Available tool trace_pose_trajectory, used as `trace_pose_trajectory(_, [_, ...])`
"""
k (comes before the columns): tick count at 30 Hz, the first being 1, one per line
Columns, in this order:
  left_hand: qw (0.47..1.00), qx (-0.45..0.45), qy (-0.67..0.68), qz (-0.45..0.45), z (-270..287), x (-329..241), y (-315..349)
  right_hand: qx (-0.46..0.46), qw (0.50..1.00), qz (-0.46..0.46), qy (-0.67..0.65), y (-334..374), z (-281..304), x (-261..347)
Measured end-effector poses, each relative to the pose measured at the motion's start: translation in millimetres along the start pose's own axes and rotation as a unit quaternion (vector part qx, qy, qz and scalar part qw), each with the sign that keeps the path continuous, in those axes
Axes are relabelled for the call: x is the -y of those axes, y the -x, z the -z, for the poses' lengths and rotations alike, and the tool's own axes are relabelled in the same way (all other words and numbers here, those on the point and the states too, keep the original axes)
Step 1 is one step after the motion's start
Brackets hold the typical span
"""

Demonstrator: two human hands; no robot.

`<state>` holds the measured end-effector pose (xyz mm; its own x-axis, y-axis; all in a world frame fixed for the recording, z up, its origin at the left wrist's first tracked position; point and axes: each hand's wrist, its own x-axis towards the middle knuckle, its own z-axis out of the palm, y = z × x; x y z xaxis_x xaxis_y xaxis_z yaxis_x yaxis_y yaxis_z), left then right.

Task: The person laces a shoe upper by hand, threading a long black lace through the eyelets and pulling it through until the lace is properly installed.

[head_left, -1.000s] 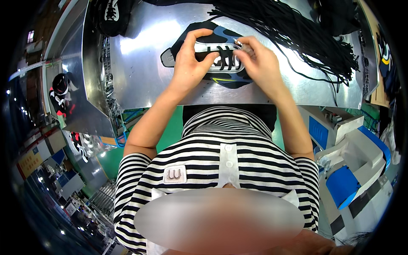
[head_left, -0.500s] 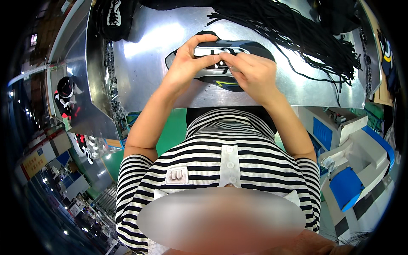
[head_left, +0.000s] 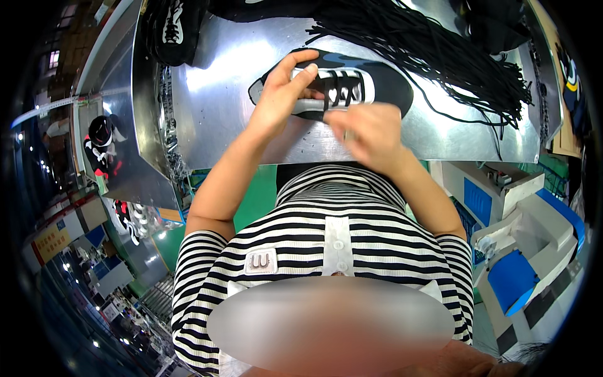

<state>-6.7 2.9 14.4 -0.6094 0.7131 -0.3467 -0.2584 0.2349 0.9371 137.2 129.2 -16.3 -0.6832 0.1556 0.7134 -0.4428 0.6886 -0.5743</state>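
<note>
A black and grey sneaker lies on the metal table, its toe to the right and its white lacing panel facing up. A black shoelace crosses that panel in several rows. My left hand grips the sneaker around its opening at the heel end, thumb raised over the near edge and some fingers partly hidden inside. My right hand, smeared by motion, is closed just on the near side of the sneaker. A strand of the lace runs from the panel down to its fingertips.
A thick bundle of black laces spreads over the table's far right, loose ends trailing nearer. Another black shoe stands at the far left. More shoes sit beyond the left edge. Grey and blue equipment stands at the right.
My right hand has drawn away from the lacing, toward me and slightly right. The sneaker has rolled so its yellow-marked side no longer shows. My left thumb has lifted off the lacing.
</note>
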Motion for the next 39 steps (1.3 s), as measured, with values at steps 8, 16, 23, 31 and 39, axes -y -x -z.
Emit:
trace_pose_trajectory(8, [1.000, -0.022, -0.015, 0.002, -5, -7, -13, -0.005, 0.998, 0.007, -0.066, 7, -4, 22])
trace_pose_trajectory(16, [0.997, 0.039, -0.055, 0.021, -1, -8, -14, -0.014, 0.978, -0.207, -0.017, 15, -19, -2])
trace_pose_trajectory(23, [0.937, 0.150, -0.297, -0.108, 24, -12, 41, 0.018, 0.866, -0.439, -0.237, 36, 21, 8])
trace_pose_trajectory(31, [0.878, 0.037, -0.387, -0.278, 2, 19, 42, 0.032, 0.799, -0.553, -0.232, 27, -4, 20])
trace_pose_trajectory(39, [0.926, 0.073, -0.327, -0.175, 4, 8, 38, -0.117, 0.851, -0.466, -0.210, 15, -23, 16])
